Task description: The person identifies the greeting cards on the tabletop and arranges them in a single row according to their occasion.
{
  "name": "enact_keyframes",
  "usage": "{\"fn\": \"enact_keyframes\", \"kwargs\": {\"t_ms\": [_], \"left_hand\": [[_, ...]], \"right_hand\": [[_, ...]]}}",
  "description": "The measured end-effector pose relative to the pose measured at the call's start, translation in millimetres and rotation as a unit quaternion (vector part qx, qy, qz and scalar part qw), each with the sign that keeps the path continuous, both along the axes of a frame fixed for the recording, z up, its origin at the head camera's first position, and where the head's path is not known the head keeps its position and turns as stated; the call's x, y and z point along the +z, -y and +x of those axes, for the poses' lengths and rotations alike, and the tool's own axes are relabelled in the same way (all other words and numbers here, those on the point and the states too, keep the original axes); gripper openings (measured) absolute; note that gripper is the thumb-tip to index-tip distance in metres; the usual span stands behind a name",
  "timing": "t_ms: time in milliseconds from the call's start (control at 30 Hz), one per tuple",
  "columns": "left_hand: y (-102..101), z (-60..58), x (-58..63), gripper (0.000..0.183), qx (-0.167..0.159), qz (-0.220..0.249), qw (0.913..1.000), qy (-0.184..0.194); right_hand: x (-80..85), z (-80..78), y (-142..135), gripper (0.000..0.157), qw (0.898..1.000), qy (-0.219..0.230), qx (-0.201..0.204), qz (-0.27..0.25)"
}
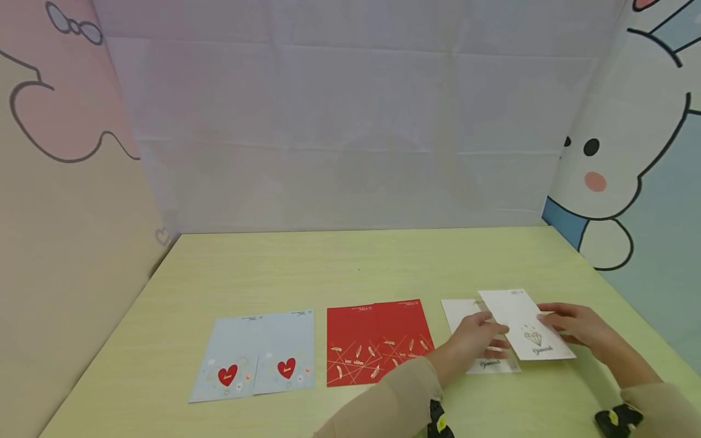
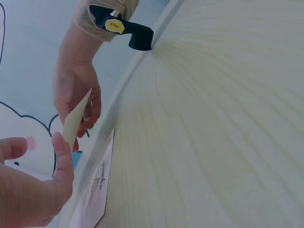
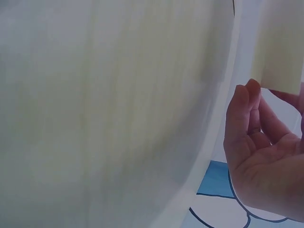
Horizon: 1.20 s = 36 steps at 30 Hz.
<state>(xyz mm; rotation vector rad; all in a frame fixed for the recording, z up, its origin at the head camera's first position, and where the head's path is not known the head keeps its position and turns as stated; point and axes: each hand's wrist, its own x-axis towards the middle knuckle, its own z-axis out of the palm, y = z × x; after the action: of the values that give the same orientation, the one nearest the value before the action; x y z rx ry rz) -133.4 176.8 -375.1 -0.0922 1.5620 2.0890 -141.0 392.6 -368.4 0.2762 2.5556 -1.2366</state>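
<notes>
My right hand [image 1: 583,328] pinches the right edge of a white card [image 1: 520,316] printed with a diamond drawing and script. The card is raised off the table and tilted; its plain back [image 3: 282,52] shows in the right wrist view. My left hand [image 1: 473,337] is at the card's left edge, its fingertips right at the border and its thumb [image 2: 13,148] standing apart in the left wrist view. A second white card [image 1: 457,310] with similar script lies on the table beneath, partly hidden by the raised card and my left hand.
Two red cards [image 1: 350,340] with gold prints lie overlapping in the middle of the table [image 1: 339,261]. Further left are two overlapping pale blue cards [image 1: 235,340] with red hearts. A white sheet [image 1: 350,121] hangs behind the table, with cartoon-painted walls [image 1: 657,274] at the sides.
</notes>
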Motion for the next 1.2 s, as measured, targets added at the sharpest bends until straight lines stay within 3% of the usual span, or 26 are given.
{"fn": "enact_keyframes", "kwargs": {"t_ms": [233,400,467,633,967,1200], "left_hand": [[-5,0.6,-0.5,0.046,-0.035,-0.013,0.9993,-0.004],[-16,1.0,-1.3,0.012,-0.038,-0.037,0.9985,-0.007],[-20,1.7,-1.2,0.022,-0.032,-0.057,0.9978,-0.004],[-27,2.8,-2.3,0.017,-0.023,-0.083,0.9962,0.007],[-24,4.3,-2.8,0.021,-0.029,-0.078,0.9966,0.004],[-22,5.9,-2.2,0.015,-0.016,-0.063,0.9978,0.010]], "right_hand": [[-3.7,4.7,-10,0.060,1.000,-0.005,0.004,0.001],[-4.5,7.7,-16,0.061,1.000,0.000,-0.006,0.002],[-5.2,8.5,-17,0.062,1.000,0.004,-0.013,-0.001],[-5.5,9.0,-20,0.061,1.000,0.007,-0.021,-0.005],[-5.2,7.9,-22,0.056,1.000,0.008,-0.022,0.001],[-7.0,7.0,-20,0.057,1.000,0.007,-0.017,0.007]]}}
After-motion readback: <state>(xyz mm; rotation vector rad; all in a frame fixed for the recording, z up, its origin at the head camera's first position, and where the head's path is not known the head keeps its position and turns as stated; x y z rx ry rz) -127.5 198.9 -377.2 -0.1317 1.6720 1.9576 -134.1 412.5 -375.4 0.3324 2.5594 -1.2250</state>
